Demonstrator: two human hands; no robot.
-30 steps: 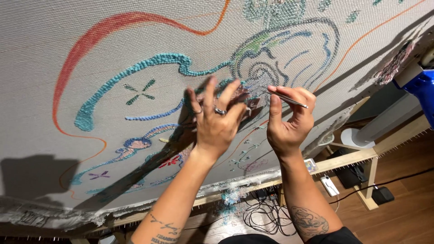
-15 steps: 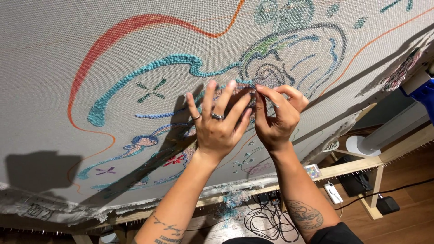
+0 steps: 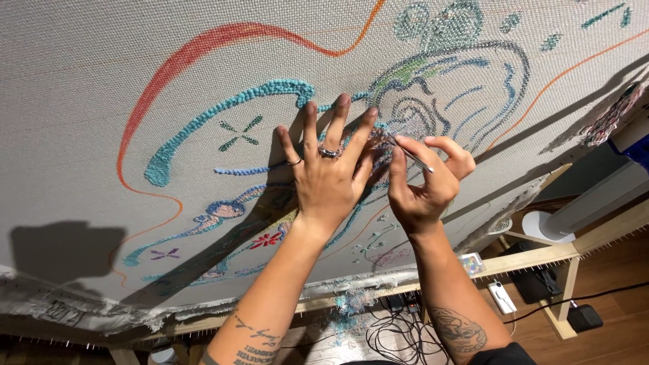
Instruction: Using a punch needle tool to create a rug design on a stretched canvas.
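Pressing cloth, left hand (flat); right hand pinches needle.

My left hand lies flat on the stretched cloth, crowding my right hand and its thin tool (fingertips nearly touching), while bare cloth stays open leftward and above.

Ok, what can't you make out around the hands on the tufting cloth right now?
Head view only:
- Tip of the thin metal tool in the right hand: hidden behind the left hand's fingers.
- Yarn design under the left hand: covered by palm and shadow.
- Tufting cloth: cut off by the top and left edges.
- Small items on the wooden frame: too small to identify.
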